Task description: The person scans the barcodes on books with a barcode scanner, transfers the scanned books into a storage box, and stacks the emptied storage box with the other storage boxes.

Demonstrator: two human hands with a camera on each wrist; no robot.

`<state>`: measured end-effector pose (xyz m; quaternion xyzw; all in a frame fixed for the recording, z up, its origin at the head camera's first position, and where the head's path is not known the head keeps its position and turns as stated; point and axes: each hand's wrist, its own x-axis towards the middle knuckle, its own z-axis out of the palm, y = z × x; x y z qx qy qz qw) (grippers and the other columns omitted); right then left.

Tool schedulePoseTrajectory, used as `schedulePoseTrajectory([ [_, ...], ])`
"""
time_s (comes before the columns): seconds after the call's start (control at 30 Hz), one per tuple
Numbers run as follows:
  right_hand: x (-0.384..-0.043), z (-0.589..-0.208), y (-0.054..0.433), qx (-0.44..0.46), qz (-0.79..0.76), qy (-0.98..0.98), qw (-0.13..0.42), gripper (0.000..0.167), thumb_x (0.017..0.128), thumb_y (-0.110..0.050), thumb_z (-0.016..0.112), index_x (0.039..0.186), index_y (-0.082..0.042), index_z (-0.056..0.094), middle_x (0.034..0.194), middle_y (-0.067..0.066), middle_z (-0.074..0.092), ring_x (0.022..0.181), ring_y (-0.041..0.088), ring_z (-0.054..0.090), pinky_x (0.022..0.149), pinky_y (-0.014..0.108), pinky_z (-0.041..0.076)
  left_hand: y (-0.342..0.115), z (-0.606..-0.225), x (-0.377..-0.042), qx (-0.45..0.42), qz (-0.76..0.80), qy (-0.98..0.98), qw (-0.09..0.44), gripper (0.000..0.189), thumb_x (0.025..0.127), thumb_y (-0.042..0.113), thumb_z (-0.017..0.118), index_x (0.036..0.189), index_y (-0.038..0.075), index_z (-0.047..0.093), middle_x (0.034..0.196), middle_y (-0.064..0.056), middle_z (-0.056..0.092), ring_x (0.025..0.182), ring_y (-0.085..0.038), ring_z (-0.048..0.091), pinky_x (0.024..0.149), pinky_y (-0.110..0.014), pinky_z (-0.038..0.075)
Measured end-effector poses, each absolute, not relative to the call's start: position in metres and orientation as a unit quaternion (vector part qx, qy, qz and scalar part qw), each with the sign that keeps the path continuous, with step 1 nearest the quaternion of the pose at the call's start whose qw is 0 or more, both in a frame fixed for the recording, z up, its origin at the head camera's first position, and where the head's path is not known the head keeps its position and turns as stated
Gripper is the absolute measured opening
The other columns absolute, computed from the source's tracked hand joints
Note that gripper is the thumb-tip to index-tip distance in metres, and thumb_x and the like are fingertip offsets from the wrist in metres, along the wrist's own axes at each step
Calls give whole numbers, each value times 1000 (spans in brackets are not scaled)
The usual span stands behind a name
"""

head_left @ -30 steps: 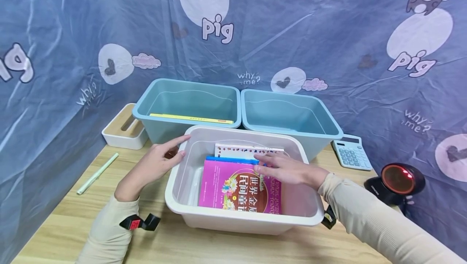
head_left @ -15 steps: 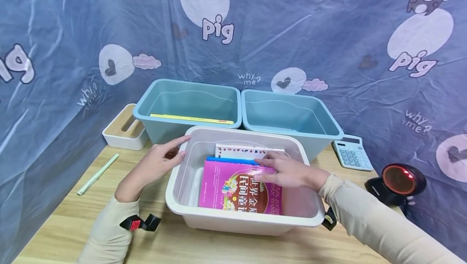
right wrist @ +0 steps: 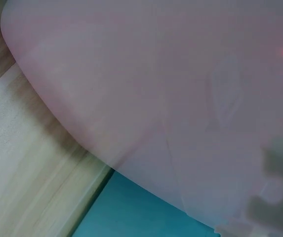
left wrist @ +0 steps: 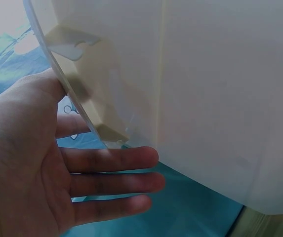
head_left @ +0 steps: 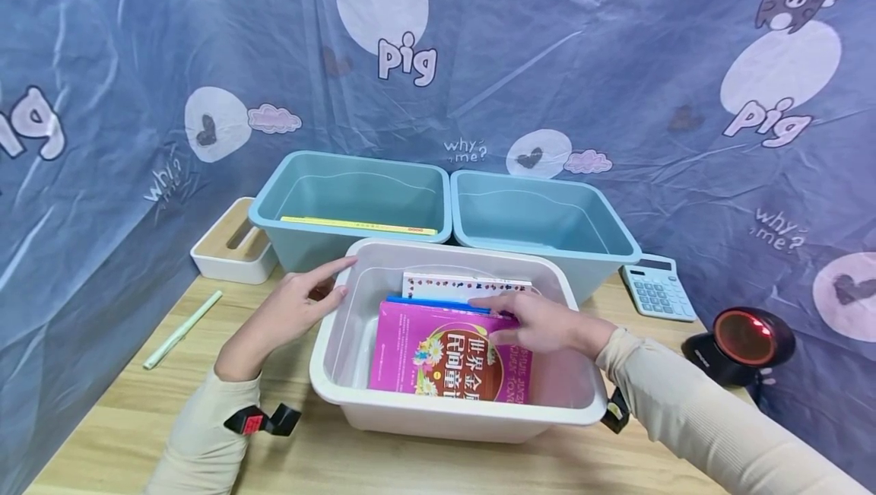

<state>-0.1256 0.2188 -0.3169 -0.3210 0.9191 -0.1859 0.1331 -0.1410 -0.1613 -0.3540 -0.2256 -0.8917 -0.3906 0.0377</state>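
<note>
In the head view a white bin stands in front, with books in it. My left hand rests its thumb and index finger on the bin's left rim. The other three fingers stretch out straight along the outer wall. Inside the bin, my right hand pinches the upper edge of a pink book, its thumb on the cover and its fingers over the top. Just behind the pink book shows a blue edge, and behind that a white book with small printed figures. The right wrist view shows the bin wall, not the hand.
Two teal bins stand behind; the left one holds a yellow book. A tissue box and a pale green pen lie left. Right are a blue calculator and a black scanner with a red glow.
My right fingers have curled in at the pink book's top edge, and the book's top has tipped slightly toward me, away from the blue edge. The left hand has stayed at the rim.
</note>
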Motion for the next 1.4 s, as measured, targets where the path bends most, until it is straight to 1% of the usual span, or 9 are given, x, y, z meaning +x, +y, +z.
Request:
schedulePoseTrajectory([
  [0.13,-126,-318,219,-342,-201,906,149,55,94,-10,68,147,-11,52,138,11,62,120,23,62,102,43,51,-162,-353,-140,-221,-392,-893,32,50,101,25,61,149,14,50,87,-4,61,85,-19,56,79,-36,52],
  [0.3,-124,-317,221,-334,-191,910,155,55,95,-10,67,148,-19,53,130,10,63,116,25,59,101,49,50,-162,-354,-140,-221,-393,-892,31,51,101,26,61,150,14,50,93,-6,65,88,-20,57,83,-39,54],
  [0.43,-122,-314,222,-340,-210,906,140,54,93,-4,66,145,-17,56,121,8,64,108,19,60,95,40,53,-162,-353,-140,-226,-393,-891,30,52,102,28,61,150,14,49,97,-7,67,89,-19,58,83,-39,55],
  [0.53,-120,-311,223,-351,-238,897,122,51,91,-1,67,141,-12,60,110,4,66,96,11,58,85,30,54,-161,-353,-141,-229,-392,-890,32,51,101,27,61,150,14,50,90,-4,64,86,-19,57,80,-37,54],
  [0.63,-117,-306,223,-368,-257,889,87,48,90,0,68,137,-9,64,104,1,67,89,7,56,77,25,52,-161,-353,-142,-231,-388,-891,35,50,101,26,61,149,15,51,82,-2,58,82,-18,54,76,-34,51],
  [0.87,-105,-290,224,-406,-290,866,-30,49,85,13,66,130,-5,68,105,1,67,92,10,60,73,24,54,-161,-354,-141,-236,-385,-891,46,49,101,23,61,148,13,52,75,0,53,77,-16,52,72,-31,48],
  [1.1,-101,-263,236,-377,-317,866,-86,49,86,18,64,130,-3,67,107,3,66,93,6,60,67,22,55,-162,-353,-138,-227,-382,-895,32,51,101,27,60,150,14,50,73,0,48,78,-17,51,68,-28,48],
  [1.27,-98,-245,249,-372,-336,854,-135,41,90,13,64,128,-2,69,106,6,66,96,9,61,64,23,57,-162,-352,-138,-223,-384,-896,25,52,101,27,61,151,15,49,75,-1,50,82,-18,53,71,-29,50],
  [1.4,-93,-230,257,-369,-348,842,-185,41,88,15,64,126,-1,70,106,6,67,87,8,62,57,21,54,-162,-352,-138,-224,-384,-895,25,52,102,27,60,151,15,48,84,-2,60,84,-18,54,73,-30,51],
])
